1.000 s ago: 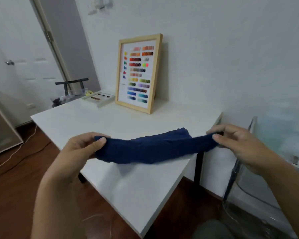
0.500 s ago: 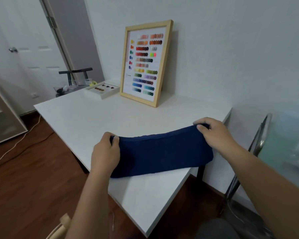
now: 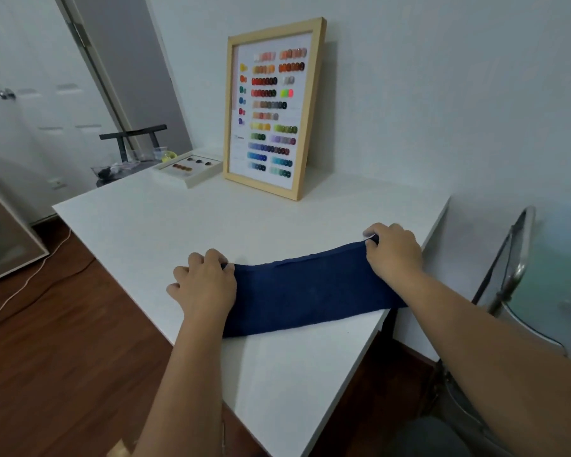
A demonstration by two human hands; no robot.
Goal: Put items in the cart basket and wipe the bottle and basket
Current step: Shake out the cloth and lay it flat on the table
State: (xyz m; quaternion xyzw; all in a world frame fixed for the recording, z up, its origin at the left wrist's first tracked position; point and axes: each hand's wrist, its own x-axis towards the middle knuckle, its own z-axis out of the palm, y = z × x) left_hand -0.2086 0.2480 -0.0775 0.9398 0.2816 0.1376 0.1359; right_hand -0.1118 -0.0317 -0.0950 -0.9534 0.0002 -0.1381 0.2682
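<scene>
A dark blue cloth [image 3: 305, 291] lies folded in a long band on the white table [image 3: 185, 225], near its front right corner. My left hand [image 3: 205, 285] pinches the cloth's left end against the tabletop. My right hand [image 3: 393, 252] grips the far right corner of the cloth. A black cart [image 3: 132, 143] with a clear basket holding small items stands beyond the table's far left end. No bottle can be made out.
A wooden frame [image 3: 274, 107] with colour swatches leans on the wall at the back. A white tray [image 3: 188, 168] of samples lies beside it. A clear chair [image 3: 515, 268] stands to the right. A door and a cable on the wood floor are at left.
Both hands lowered the cloth from the air onto the table and spread it flat. The view moved closer to the table.
</scene>
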